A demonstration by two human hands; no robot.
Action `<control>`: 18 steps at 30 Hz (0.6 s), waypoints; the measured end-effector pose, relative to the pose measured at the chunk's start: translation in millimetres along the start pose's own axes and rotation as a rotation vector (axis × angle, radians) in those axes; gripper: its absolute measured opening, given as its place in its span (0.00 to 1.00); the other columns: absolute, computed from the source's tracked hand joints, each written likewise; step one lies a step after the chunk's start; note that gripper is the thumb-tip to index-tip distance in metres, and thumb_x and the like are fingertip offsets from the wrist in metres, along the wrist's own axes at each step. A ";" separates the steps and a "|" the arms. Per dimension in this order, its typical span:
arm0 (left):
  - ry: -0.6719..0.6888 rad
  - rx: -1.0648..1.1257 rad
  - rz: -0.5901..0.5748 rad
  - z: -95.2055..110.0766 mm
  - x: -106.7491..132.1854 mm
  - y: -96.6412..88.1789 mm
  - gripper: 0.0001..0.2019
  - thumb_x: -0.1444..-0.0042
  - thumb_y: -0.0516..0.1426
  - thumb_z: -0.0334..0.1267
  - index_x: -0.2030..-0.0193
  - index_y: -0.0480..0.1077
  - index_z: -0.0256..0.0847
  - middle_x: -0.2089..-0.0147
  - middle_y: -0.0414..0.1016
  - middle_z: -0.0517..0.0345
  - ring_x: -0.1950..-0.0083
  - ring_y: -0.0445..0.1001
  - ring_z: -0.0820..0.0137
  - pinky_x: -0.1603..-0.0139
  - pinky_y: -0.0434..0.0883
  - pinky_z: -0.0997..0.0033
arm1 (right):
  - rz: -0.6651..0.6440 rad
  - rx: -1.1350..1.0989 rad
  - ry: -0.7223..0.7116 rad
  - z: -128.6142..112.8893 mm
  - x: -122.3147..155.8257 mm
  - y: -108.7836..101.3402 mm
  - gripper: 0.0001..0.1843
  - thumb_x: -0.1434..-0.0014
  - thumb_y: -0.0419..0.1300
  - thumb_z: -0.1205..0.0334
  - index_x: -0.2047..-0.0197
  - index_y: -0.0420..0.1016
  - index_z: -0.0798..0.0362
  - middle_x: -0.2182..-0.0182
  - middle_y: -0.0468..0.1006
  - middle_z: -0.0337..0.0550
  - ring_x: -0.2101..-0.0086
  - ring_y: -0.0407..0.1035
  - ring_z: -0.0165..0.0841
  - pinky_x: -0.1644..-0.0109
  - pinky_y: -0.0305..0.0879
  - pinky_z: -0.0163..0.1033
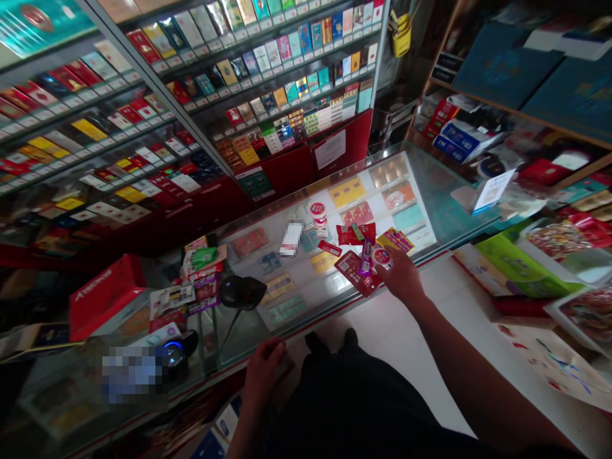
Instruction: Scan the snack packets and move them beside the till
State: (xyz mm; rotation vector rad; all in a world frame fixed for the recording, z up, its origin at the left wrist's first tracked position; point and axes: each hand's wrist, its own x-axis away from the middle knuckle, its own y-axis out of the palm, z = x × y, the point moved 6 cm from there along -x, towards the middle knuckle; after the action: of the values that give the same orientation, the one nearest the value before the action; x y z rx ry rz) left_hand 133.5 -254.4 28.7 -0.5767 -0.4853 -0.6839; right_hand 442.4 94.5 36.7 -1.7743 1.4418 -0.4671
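My right hand (400,278) reaches over the glass counter, its fingers closed at the edge of a small round tub (382,257) with a red and white lid. Around the tub lie a dark red flat packet (354,273), a purple wrapped snack bar (366,256), a red snack bag (349,234), a yellow and purple packet (396,240) and a small red stick pack (329,248). Similar round tubs (318,213) stand stacked behind them. Low by the counter's front edge, my left hand (262,371) hangs with loosely bent fingers and nothing visible in it.
The glass counter (243,341) bears a phone (291,239), a black scanner (242,291) on a cord, snack packets (208,280) and a red box (108,296). Cigarette shelves (268,83) rise behind. At right stand a QR-code sign (493,191) and sweets bins (559,241).
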 end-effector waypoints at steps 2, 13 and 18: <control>0.003 0.020 0.005 0.0 0.8 -3.0 0.28 0.60 0.70 0.57 0.59 0.79 0.38 0.61 0.84 0.47 0.58 0.82 0.56 0.56 0.77 0.60 | 0.000 -0.004 0.020 -0.1 -1.8 1.6 0.29 0.43 0.62 0.54 0.40 0.74 0.58 0.48 0.80 0.59 0.49 0.73 0.50 0.41 0.70 0.54; 0.099 0.031 -0.074 16.1 -7.2 -2.4 0.27 0.59 0.69 0.57 0.59 0.79 0.37 0.62 0.83 0.47 0.60 0.81 0.57 0.56 0.75 0.59 | 0.234 -0.031 0.195 -24.5 13.3 -46.1 0.32 0.49 0.67 0.44 0.46 0.74 0.56 0.54 0.81 0.60 0.56 0.76 0.50 0.50 0.72 0.53; 0.267 0.000 -0.252 85.2 -12.9 17.1 0.22 0.56 0.69 0.52 0.60 0.78 0.38 0.57 0.84 0.45 0.56 0.81 0.57 0.49 0.74 0.57 | 0.146 -0.306 0.422 -58.9 39.3 -50.0 0.31 0.53 0.71 0.45 0.49 0.78 0.53 0.60 0.84 0.50 0.60 0.78 0.46 0.54 0.73 0.48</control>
State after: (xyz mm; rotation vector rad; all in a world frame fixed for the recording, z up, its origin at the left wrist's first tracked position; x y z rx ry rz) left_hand 117.5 -183.8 78.6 -0.4189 -0.3095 -0.9859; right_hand 444.7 39.9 103.9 -1.8594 2.0127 -0.5942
